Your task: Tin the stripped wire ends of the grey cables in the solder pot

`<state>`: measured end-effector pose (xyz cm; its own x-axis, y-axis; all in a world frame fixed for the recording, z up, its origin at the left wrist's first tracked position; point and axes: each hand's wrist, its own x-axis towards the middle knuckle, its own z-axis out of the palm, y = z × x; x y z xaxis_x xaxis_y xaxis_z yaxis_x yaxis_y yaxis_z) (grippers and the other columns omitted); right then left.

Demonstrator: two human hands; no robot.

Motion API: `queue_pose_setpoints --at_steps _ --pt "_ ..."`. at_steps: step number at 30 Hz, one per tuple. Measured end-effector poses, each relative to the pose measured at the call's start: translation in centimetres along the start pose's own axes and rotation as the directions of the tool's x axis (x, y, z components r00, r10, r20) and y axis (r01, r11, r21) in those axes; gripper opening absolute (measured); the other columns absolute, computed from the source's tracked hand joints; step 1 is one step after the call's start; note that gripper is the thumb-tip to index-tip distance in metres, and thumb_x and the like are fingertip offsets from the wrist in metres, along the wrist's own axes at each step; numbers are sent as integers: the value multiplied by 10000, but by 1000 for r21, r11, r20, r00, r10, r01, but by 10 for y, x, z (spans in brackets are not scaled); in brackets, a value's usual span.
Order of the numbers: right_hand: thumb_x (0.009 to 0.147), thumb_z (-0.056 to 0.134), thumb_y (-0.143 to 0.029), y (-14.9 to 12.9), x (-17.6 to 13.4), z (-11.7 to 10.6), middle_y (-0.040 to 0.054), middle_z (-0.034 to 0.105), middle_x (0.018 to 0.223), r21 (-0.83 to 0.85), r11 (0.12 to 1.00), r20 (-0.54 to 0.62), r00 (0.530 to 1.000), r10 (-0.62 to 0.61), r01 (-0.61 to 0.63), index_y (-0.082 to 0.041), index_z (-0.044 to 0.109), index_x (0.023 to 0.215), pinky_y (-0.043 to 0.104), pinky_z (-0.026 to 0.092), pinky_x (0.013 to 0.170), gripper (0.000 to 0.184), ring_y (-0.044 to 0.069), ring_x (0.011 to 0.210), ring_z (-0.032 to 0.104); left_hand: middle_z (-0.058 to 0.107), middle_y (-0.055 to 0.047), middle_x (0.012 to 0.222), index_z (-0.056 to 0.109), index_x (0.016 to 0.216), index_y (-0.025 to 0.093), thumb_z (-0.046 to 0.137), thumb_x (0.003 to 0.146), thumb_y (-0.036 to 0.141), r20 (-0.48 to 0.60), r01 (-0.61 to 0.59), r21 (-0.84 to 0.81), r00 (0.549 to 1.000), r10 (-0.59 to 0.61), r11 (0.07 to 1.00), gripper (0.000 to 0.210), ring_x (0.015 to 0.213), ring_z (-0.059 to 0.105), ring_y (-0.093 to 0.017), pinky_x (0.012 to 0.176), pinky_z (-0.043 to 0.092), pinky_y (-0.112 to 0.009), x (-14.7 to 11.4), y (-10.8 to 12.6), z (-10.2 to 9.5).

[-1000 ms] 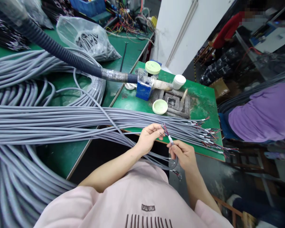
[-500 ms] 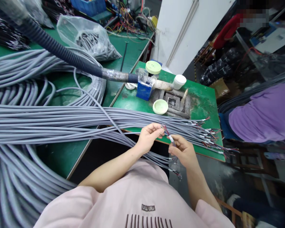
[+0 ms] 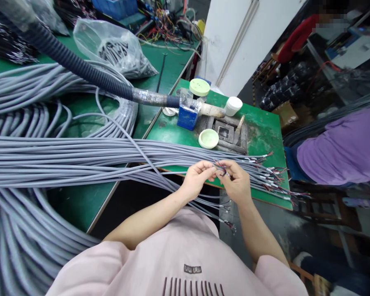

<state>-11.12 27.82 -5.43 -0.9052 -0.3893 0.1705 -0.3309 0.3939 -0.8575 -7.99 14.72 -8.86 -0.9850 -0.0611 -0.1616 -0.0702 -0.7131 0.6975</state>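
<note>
Thin coloured wires (image 3: 221,168) fan out from a cable end between my two hands. My left hand (image 3: 197,177) pinches the tips of some of these wires. On the other side, my right hand (image 3: 237,181) is closed on the cable end, its fingers close to the left fingertips. Most of the held cable is hidden by the right hand. Under and beyond my hands runs a thick bundle of grey cables (image 3: 98,158); their stripped ends (image 3: 271,174) with white sleeves and loose wires lie at the bench's right edge. Several more cable ends (image 3: 226,224) hang below the edge.
A black hose (image 3: 101,82) crosses above the bench to a blue block (image 3: 186,117). Behind my hands are a square soldering pot (image 3: 224,132), a pale green dish (image 3: 208,139) and a white cup (image 3: 233,106). A person in purple (image 3: 342,148) sits at right.
My hands have come together. My right hand has risen and turned over the cable end, and the wires, upright before, now lie bent across the fingers.
</note>
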Motion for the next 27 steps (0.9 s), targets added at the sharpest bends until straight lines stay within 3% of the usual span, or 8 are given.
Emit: queue_pose_setpoints --at_steps 6,13,17,19,22,24,27 --pt "887 569 -327 6 5 -1 19 672 819 -31 994 -52 993 -107 105 -214 654 1072 241 445 521 233 110 535 541 632 9 615 621 711 130 806 635 383 7 -10 21 1000 10 1000 323 529 538 -62 544 449 -174 4 -6 3" --pt "871 570 -264 5 10 0 7 655 757 -136 980 -130 978 -161 143 -201 675 877 248 453 581 122 136 627 582 612 14 623 613 728 141 770 665 421 -15 -44 90 999 46 995 327 538 527 -67 558 453 -194 9 -7 6" --pt "857 582 -315 6 34 -20 -27 558 576 -132 989 -196 977 -85 59 -180 652 790 233 375 491 166 110 484 490 657 -22 706 652 837 146 698 761 415 88 -172 316 985 151 933 284 628 582 -109 619 473 -239 11 -1 0" --pt "840 593 -355 14 55 -35 -43 500 509 -149 988 -215 975 -63 32 -174 635 736 234 337 470 213 103 442 443 678 -41 773 669 883 157 654 817 363 186 -355 530 935 303 770 217 712 599 -136 685 474 -275 14 1 -9" --pt "800 582 -359 34 92 -55 -41 442 470 -272 962 -190 978 -80 26 -178 535 577 244 303 493 291 107 461 422 690 -45 832 670 932 176 596 876 288 392 -573 742 792 468 348 146 804 591 -169 765 438 -327 21 2 -25" --pt "762 573 -323 47 116 -62 -45 363 455 -365 931 -194 979 -65 -11 -186 437 496 250 258 502 329 101 476 360 696 -46 863 657 964 178 562 899 263 480 -607 782 732 483 142 143 828 588 -179 761 412 -333 25 -1 -34" --pt "728 559 -269 63 144 -64 -47 272 454 -486 869 -172 985 10 -93 -196 328 444 266 213 518 373 98 495 295 705 -48 899 645 981 178 532 914 255 577 -629 777 688 439 -36 151 837 594 -179 747 390 -334 30 -7 -41"
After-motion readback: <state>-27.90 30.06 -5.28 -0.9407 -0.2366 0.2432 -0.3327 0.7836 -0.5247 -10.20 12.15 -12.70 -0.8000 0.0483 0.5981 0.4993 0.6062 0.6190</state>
